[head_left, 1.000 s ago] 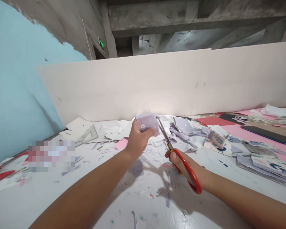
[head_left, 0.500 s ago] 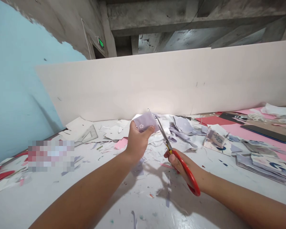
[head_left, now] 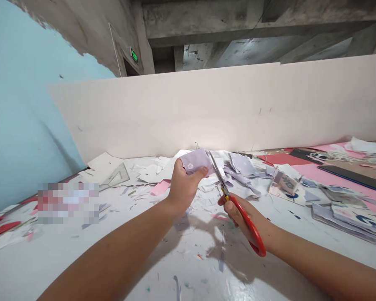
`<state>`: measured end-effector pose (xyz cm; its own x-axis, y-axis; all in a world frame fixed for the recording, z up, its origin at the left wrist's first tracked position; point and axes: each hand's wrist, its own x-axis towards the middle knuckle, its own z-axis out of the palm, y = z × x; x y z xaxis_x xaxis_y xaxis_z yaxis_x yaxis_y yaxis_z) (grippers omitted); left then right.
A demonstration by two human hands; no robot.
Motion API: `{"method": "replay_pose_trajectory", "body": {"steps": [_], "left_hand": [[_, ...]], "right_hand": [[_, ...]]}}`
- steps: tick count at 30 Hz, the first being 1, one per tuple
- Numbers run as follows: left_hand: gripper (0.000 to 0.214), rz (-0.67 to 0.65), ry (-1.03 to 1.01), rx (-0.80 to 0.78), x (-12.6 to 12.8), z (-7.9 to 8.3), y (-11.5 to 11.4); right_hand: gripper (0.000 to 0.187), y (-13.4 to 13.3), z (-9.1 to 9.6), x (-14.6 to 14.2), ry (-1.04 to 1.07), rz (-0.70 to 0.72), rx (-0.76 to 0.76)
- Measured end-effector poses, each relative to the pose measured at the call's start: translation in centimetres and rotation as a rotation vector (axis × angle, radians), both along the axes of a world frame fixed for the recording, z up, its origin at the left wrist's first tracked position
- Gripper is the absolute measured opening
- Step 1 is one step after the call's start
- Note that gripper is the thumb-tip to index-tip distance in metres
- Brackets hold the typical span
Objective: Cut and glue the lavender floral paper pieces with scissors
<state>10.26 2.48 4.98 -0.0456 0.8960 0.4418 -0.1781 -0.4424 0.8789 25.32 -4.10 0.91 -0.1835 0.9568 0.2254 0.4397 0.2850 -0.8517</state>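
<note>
Left hand [head_left: 184,188]: fingers [head_left: 178,169] curled behind the lilac paper piece [head_left: 196,161], thumb [head_left: 202,171] pressed on its front, so a firm pinch, not released. White flower print faces up. Can't tell from here if the piece is folded or layered.

Right hand [head_left: 241,217]: fingers [head_left: 231,210] clenched through the red loops of the scissors [head_left: 251,225]. Blades [head_left: 217,174] sit in a narrow V, tips up at the right edge of the piece. They look to be touching it, but can't tell if the paper is actually between them.

Risks, as I read it:
- Left thumb tip sits just beside the blades. One slip or sideways twist could nick it.
- Only the pinch supports the thin piece, so it could flex or fold at the blades and leave a ragged edge.
- Blade tips are near the loose offcuts behind, which could snag.

Farther out, both hands are above a white table [head_left: 81,267] littered with scraps. Left of them: a pink paper scrap [head_left: 159,188] and a clear set square [head_left: 117,177]. Right: stacked printed sheets [head_left: 347,219] and a black smartphone [head_left: 351,176]. A white board [head_left: 191,108] stands behind.
</note>
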Motion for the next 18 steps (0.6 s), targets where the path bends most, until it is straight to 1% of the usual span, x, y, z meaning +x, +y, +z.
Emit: {"method": "replay_pose_trajectory", "body": {"steps": [6,18], "left_hand": [[0.045,-0.043,0.013,-0.012,0.04,0.03,-0.32],[0.046,-0.097,-0.017,-0.023,0.07,0.18,-0.46]], "right_hand": [[0.05,-0.04,0.04,0.09,-0.009,-0.001,-0.007],[0.052,0.02,0.23,-0.23,0.011,-0.02,-0.076]]}}
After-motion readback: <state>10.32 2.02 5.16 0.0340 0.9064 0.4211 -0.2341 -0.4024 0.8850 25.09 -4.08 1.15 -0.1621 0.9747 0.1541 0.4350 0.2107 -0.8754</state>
